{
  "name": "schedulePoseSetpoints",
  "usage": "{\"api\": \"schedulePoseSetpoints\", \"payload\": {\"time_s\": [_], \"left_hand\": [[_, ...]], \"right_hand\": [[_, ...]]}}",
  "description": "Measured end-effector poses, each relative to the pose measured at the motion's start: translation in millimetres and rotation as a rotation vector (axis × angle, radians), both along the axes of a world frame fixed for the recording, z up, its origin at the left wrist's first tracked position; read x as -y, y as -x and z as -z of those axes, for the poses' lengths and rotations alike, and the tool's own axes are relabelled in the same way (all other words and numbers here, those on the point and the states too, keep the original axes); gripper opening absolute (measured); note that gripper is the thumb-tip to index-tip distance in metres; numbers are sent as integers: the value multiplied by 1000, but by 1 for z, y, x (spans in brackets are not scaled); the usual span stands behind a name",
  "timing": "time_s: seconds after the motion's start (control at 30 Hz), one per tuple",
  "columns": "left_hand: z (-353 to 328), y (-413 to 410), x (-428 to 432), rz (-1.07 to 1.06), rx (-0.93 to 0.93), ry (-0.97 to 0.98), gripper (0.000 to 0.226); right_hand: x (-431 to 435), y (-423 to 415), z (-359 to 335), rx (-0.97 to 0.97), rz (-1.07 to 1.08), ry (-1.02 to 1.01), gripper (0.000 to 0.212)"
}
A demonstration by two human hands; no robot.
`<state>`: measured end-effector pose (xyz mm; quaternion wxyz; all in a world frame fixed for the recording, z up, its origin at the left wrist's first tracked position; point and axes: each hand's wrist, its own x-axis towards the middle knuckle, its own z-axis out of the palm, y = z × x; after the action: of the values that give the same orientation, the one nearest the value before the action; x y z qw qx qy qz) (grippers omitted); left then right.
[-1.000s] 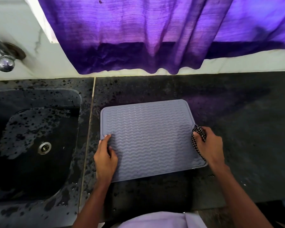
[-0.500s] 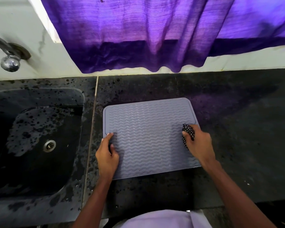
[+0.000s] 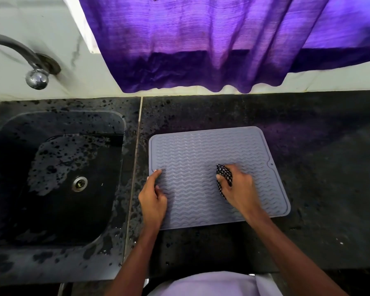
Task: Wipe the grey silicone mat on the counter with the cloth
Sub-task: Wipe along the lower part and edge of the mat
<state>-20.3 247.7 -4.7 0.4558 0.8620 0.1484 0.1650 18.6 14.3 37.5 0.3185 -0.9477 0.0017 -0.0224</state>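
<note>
A grey silicone mat with wavy ridges lies flat on the dark counter, just right of the sink. My right hand is shut on a bunched dark cloth with small white dots and presses it onto the mat a little right of its middle. My left hand rests on the mat's left edge, fingers bent, the index fingertip on the ridges. Most of the cloth is hidden inside my right fist.
A black sink with a metal drain sits to the left, its rim spotted with water. A tap juts from the white wall at top left. A purple curtain hangs over the counter's back edge.
My right hand has slid the cloth leftward from the mat's right edge toward its middle. My left hand has stayed on the left edge.
</note>
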Motion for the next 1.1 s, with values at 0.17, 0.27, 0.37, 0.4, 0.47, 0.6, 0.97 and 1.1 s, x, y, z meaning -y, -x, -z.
{"api": "schedulePoseSetpoints", "payload": {"time_s": [0.17, 0.27, 0.37, 0.4, 0.47, 0.6, 0.97, 1.1], "left_hand": [[2, 1, -1, 18, 11, 12, 63], [0, 1, -2, 23, 53, 24, 63], [0, 1, -3, 12, 72, 55, 59], [1, 1, -3, 10, 71, 64, 57], [1, 1, -4, 11, 68, 77, 54], [0, 2, -5, 38, 40, 121, 47], [-4, 8, -5, 55, 63, 103, 68], [0, 6, -4, 83, 37, 50, 61]], "right_hand": [[-27, 4, -2, 1, -29, -29, 33], [-48, 6, 0, 5, -70, -42, 32], [-69, 9, 3, 16, -119, -41, 30], [-76, 9, 3, 20, -131, -44, 30], [-88, 10, 3, 18, -156, -52, 31], [-111, 9, 5, -11, -160, -64, 31], [-139, 2, -1, -234, -203, -254, 34], [-110, 3, -13, -248, -178, -310, 36]]}}
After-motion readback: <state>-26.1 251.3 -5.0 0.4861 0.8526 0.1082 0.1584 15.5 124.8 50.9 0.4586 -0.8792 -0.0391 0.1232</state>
